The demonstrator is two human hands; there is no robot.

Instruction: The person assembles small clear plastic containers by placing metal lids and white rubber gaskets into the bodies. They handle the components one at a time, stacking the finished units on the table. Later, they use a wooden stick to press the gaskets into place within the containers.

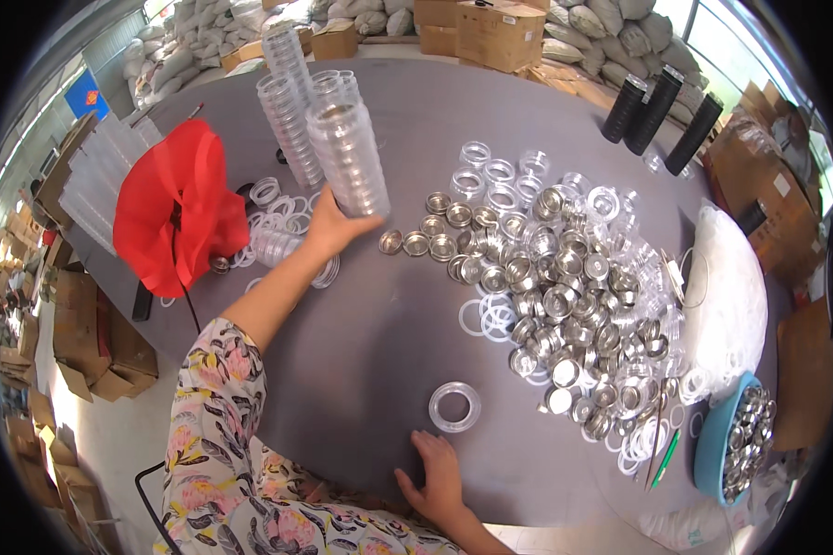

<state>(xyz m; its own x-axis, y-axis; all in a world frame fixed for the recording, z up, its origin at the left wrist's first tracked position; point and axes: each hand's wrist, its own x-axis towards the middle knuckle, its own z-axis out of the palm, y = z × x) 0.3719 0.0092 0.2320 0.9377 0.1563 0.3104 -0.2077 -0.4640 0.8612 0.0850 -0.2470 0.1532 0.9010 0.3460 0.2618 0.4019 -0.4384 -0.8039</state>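
- The left hand [329,227] is closed around the foot of a tall stack of clear round containers [347,157], which stands tilted on the grey table [379,314].
- Three more such stacks [292,111] stand just behind it.
- The right hand [438,481] lies flat and released on the table's near edge, holding nothing, near one clear ring-shaped lid [454,407].
- A big heap of silver metal cups and clear lids [565,296] spreads to the right, too many to count.
- Three black ribbed tubes [662,111] stand at the far right of the table.
- One blue bowl [713,444] of metal cups sits at the near right edge.
- One red fan [176,203] stands at the left.
- Brown cardboard boxes [500,32] sit beyond the table; a blue sign [86,94] hangs on the left wall.
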